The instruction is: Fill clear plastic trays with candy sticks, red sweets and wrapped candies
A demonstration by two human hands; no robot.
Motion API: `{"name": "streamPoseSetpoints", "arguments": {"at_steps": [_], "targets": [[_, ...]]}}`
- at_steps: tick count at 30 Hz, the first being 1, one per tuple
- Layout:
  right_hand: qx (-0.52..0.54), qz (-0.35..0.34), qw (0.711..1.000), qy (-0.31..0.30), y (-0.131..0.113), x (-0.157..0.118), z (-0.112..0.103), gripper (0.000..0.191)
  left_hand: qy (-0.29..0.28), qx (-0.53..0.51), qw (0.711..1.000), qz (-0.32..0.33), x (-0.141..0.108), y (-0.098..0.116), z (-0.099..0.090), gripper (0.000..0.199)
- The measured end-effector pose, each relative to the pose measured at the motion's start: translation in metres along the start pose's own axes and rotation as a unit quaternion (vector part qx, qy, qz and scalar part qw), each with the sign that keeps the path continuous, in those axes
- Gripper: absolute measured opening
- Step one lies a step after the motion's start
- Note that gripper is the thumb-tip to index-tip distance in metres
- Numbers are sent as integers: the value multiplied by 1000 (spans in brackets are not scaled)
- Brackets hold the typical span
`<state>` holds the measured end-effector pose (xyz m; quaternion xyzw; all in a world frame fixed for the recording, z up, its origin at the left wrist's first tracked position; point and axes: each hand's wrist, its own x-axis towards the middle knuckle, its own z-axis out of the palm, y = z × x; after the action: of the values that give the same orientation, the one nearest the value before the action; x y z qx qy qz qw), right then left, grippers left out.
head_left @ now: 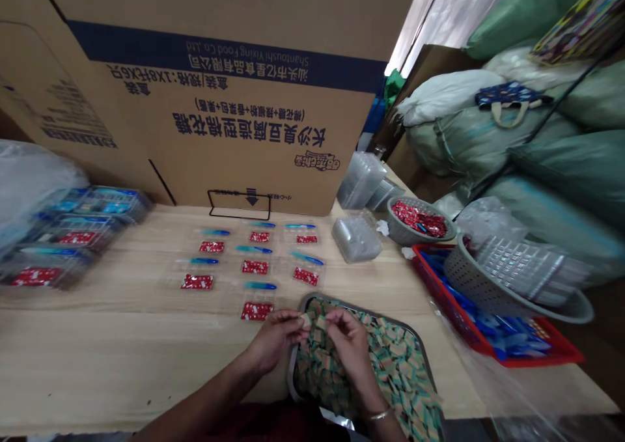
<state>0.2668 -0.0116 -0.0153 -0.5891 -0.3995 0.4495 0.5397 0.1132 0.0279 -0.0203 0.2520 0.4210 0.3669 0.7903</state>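
Note:
My left hand (pixel 274 339) pinches a small pale piece (pixel 306 322) between thumb and fingers, above the left edge of a grey tray (pixel 424 351). Close beside it, my right hand (pixel 350 343) pinches another small piece (pixel 321 323) over the tray. Inside lie many small green-and-tan striped pieces (pixel 390 357), which look like candy. Left of the tray, clear plastic packs stand in rows. Each carries a red printed sachet (pixel 256 310) and a blue-tipped, pen-like item (pixel 260 286). The nearest pack is just beyond my left hand.
A large carton (pixel 234 162) stands behind the rows. Filled packs (pixel 36 276) are stacked at left. At right are clear containers (pixel 357 237), a grey basket (pixel 405 231) of red sachets, a red crate (pixel 547 357) with blue items, a larger basket (pixel 469 286), and big sacks (pixel 551 227).

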Motion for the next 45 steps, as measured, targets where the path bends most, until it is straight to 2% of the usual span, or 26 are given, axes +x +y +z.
{"name": "streamPoseSetpoints", "arguments": {"at_steps": [1, 3, 6, 10, 12, 16, 18, 21, 25, 27, 31, 35, 37, 40, 43, 45], "targets": [[-21, -19, 1000, -1, -1, 0, 1, 26, 11, 26, 999, 19, 0, 1, 0, 42], [-46, -40, 997, -55, -4, 0, 3, 23, 14, 82, 995, 50, -1, 4, 1, 40], [-73, -55, 989, -119, -7, -1, 8, 19, -24, 124, 991, 43, -5, 8, 2, 37], [-114, -86, 984, -111, -4, -5, 14, 13, -74, 136, 988, 9, -10, 12, -1, 38], [-121, -90, 983, -101, 0, -9, 14, 13, -87, 143, 986, 12, -10, 11, -3, 38], [-160, -75, 977, -121, 5, -6, -4, 16, -82, 165, 982, 32, -6, 3, -7, 36], [-226, -84, 964, -109, 3, 3, -18, 18, -64, 164, 984, 23, -4, -2, -8, 38], [-349, -124, 925, -80, -5, 22, -29, 20, -45, 152, 987, 17, -1, -9, -8, 38], [-456, -131, 865, -166, -11, 38, -10, 18, -45, 161, 986, 26, 1, -11, -8, 36], [-485, -124, 846, -186, -10, 40, 1, 18, -35, 165, 985, 39, 2, -10, -10, 34], [-480, -131, 847, -186, -7, 37, 3, 17, -2, 157, 985, 66, 0, -6, -13, 29], [-512, -98, 838, -161, -8, 33, -10, 21, -7, 142, 989, 44, 0, -7, -11, 33], [-485, -97, 856, -149, -10, 31, -15, 25, -4, 146, 988, 42, 1, -9, -9, 34], [-347, -108, 920, -148, -13, 25, -18, 23, 0, 144, 988, 52, 3, -9, -4, 33], [-196, -80, 961, -175, -11, 14, -11, 18, 3, 128, 989, 69, 2, -4, 3, 32], [-126, -67, 979, -148, -6, 6, -3, 20, 0, 122, 989, 86, 0, -2, 6, 32]]}}
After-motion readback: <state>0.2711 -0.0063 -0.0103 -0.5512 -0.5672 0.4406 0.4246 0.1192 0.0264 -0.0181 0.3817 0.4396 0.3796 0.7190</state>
